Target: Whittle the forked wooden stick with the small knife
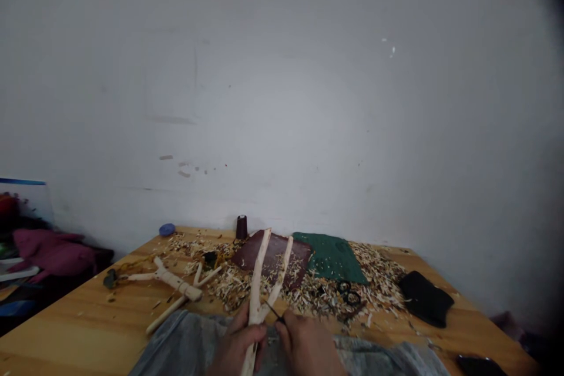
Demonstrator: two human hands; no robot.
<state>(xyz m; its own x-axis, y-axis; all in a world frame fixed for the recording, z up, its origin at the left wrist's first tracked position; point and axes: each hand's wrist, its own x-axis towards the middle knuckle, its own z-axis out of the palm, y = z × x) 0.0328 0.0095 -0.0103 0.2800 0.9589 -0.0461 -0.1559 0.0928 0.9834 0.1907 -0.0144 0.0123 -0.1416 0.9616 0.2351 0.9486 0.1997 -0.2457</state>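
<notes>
Left hand (238, 346) curls shut around a peeled forked branch (254, 299), held over grey cloth (185, 341); right hand (306, 348) pinches a thin dark blade (272, 310); its tip seems to touch the fork (261, 316), though that is hard to see.

The only view comes from a camera worn on the person's head, and it's aimed more forward than down. Most of the frame goes to the wall (282, 88) straight ahead of the hands. The table (57, 329) sits low in the picture, stretching away beyond the hands toward that wall. The left hand (238, 343) and right hand (306, 348) sit right at the bottom edge, nearest the lens, with the forked stick (255, 299) and blade (274, 311) between them. It's a wide view, and the top right corner falls into shadow.
</notes>
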